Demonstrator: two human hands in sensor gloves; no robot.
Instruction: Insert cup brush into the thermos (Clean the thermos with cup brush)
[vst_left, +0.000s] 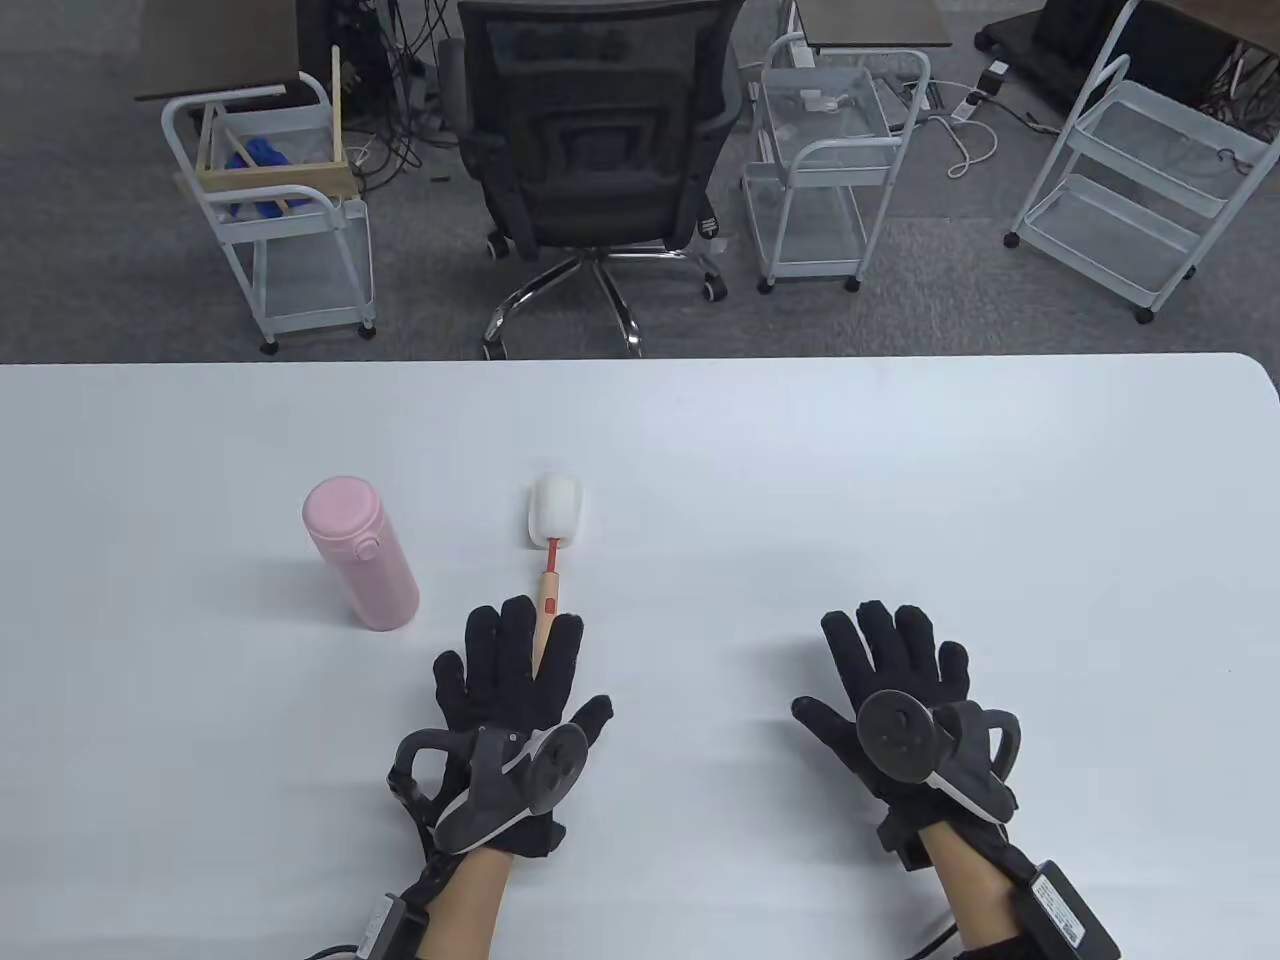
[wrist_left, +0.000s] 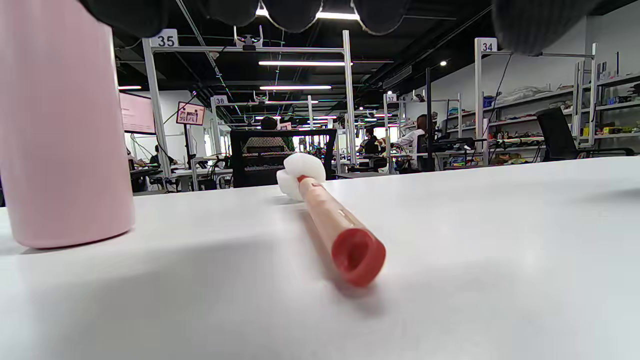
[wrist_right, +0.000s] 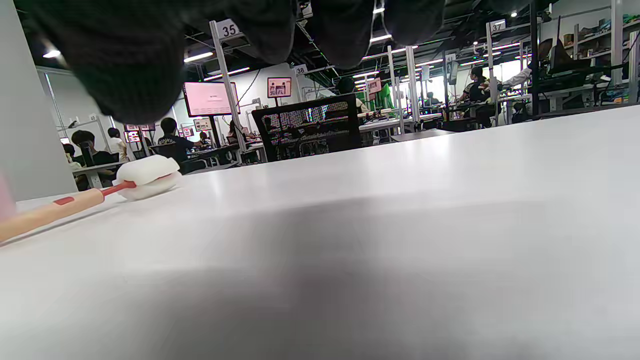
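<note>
A pink thermos with its lid on stands upright on the white table. It also shows at the left of the left wrist view. The cup brush lies flat to its right, white sponge head far, peach handle with a red end toward me; it also shows in the right wrist view. My left hand hovers flat and open over the handle's near end, not gripping it. My right hand lies flat and open on the table, empty, well right of the brush.
Beyond the table's far edge stand a black office chair and three white wire carts on grey carpet.
</note>
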